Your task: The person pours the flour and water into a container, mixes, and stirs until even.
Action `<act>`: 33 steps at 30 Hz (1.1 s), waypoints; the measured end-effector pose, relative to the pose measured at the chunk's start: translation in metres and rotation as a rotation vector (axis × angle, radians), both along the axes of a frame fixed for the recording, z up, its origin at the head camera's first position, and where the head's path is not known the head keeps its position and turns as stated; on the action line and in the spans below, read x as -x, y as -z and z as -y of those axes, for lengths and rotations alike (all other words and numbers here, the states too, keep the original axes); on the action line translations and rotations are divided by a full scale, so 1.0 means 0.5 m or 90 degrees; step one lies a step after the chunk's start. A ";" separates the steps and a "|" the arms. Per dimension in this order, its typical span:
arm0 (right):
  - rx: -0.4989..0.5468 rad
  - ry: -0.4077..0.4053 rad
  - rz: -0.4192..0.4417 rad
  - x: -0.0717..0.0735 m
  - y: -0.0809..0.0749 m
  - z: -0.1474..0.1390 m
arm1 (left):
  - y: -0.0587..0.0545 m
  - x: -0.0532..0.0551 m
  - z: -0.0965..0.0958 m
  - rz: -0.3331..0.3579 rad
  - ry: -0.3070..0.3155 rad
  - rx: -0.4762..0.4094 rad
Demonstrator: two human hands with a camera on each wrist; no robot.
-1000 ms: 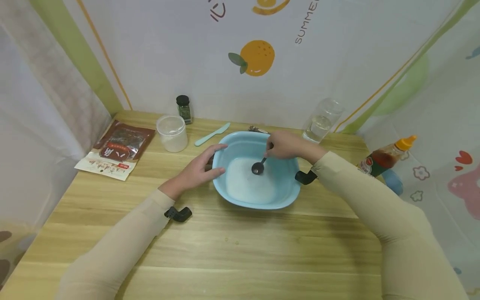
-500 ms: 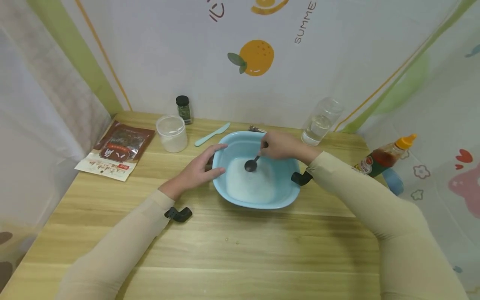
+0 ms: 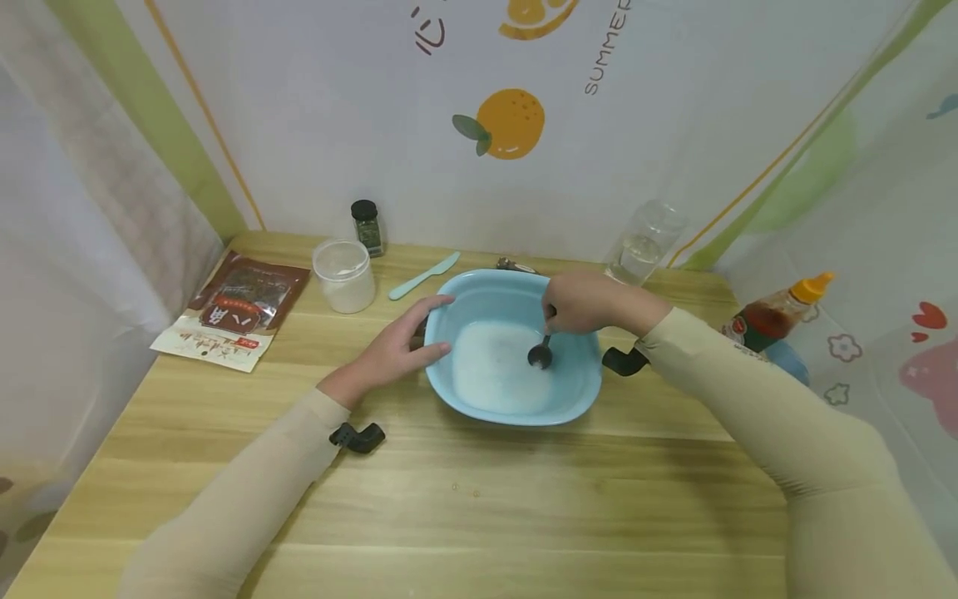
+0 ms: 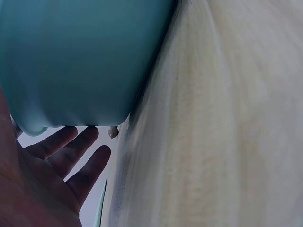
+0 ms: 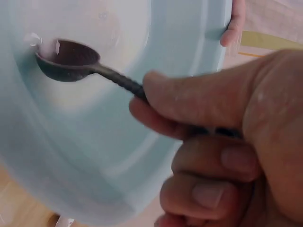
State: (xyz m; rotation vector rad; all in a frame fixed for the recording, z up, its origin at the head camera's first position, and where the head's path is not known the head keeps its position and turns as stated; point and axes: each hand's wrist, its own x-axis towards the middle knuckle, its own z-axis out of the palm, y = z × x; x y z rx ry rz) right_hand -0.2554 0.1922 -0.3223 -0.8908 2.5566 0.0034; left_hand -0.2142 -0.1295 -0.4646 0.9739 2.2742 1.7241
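Observation:
A light blue plastic basin (image 3: 588, 398) stands on the table with milky white liquid (image 3: 497, 374) in its bottom. My right hand (image 3: 587, 301) pinches the handle of a small dark spoon (image 3: 540, 357) between thumb and index finger. The spoon's bowl (image 5: 66, 64) is tilted at the liquid's right side, and something wet and shiny shows in it in the right wrist view. My left hand (image 3: 392, 345) rests on the basin's left side, thumb and index fingertips on the rim. In the left wrist view its other fingers (image 4: 92, 172) are spread and nearly straight by the outer wall.
Behind lie a mint green knife (image 3: 424, 276) and a partly hidden metal object (image 3: 515, 265). At left are a tub of white powder (image 3: 344, 277), a dark-capped spice jar (image 3: 367, 228) and a brown packet (image 3: 232, 308). At right stand a glass (image 3: 638, 254) and a red sauce bottle (image 3: 778, 314).
The right hand and spoon shifted left half a second ago, then moved right and slightly nearer to me inside the basin. The left hand stays at the rim. The head view tilts a little.

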 end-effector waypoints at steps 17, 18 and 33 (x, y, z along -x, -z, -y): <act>0.095 -0.037 0.063 0.014 0.026 -0.004 | 0.006 -0.001 -0.002 -0.004 -0.009 0.003; 0.109 -0.029 0.068 0.015 0.030 -0.001 | 0.007 0.000 -0.002 -0.005 -0.008 0.002; 0.107 -0.015 0.084 0.001 0.038 0.028 | 0.003 0.001 -0.002 0.000 -0.004 0.002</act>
